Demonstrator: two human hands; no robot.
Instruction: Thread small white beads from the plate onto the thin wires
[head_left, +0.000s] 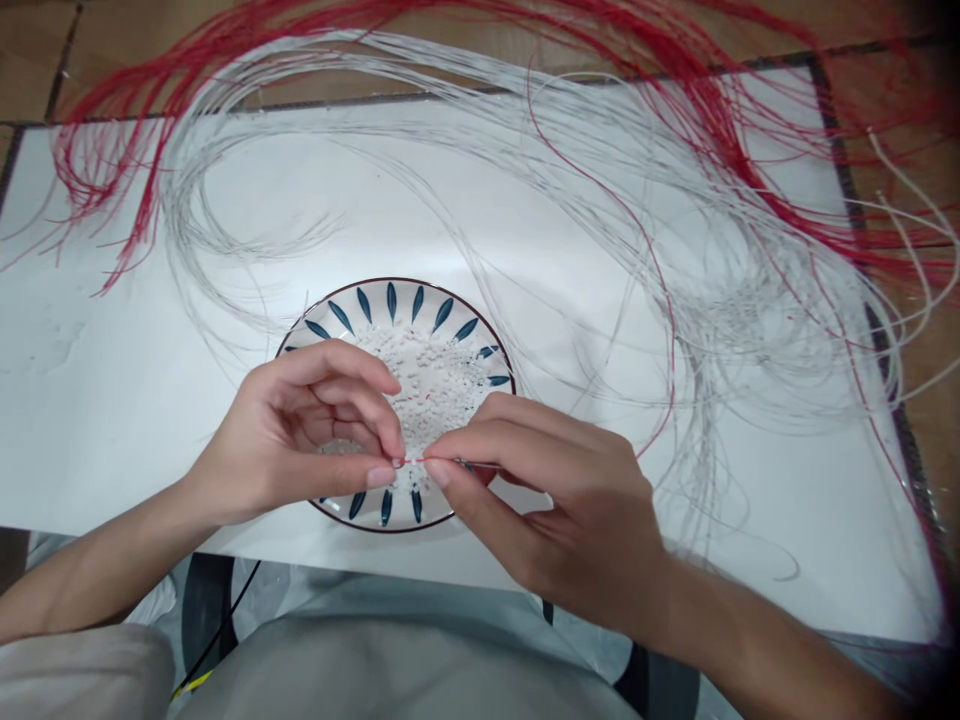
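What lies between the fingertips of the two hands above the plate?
A thin red-and-white strand, pinched between the left hand and the right hand, shows in the head view.

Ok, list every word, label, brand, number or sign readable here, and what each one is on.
None can be read: the plate shows only blue leaf shapes, and the wires are too thin and blurred to show any print.
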